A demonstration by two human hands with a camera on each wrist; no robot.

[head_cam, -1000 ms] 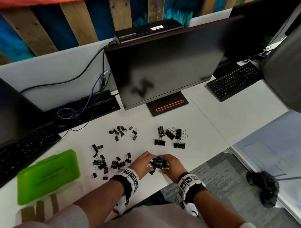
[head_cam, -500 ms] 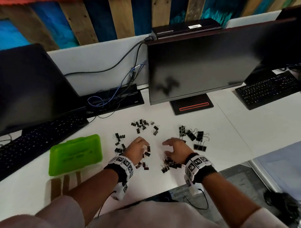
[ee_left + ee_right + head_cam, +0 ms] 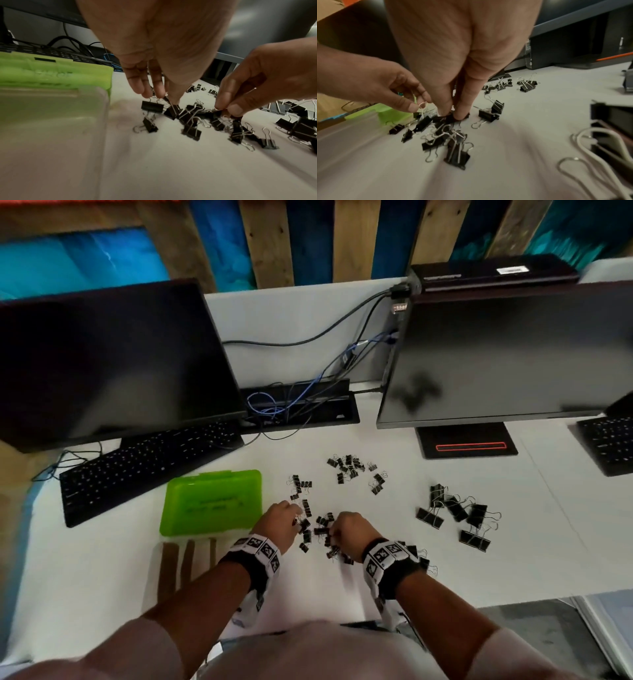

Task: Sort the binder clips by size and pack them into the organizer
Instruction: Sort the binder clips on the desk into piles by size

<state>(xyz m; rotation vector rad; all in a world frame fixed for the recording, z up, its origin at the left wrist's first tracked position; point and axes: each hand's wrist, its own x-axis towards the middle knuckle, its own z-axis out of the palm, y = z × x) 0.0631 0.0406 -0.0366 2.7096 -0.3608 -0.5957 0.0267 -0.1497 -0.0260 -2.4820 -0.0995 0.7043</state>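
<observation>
Black binder clips scattered on desk. Left hand pinches one clip's wire handle. Right hand pinches a clip in the pile.

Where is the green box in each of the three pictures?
Head view: the green box lies closed on the desk, left of both hands.
Left wrist view: it fills the left edge, blurred.
Right wrist view: only a green corner shows behind the left hand.
Shared landmark: the clip pile between the hands.
</observation>
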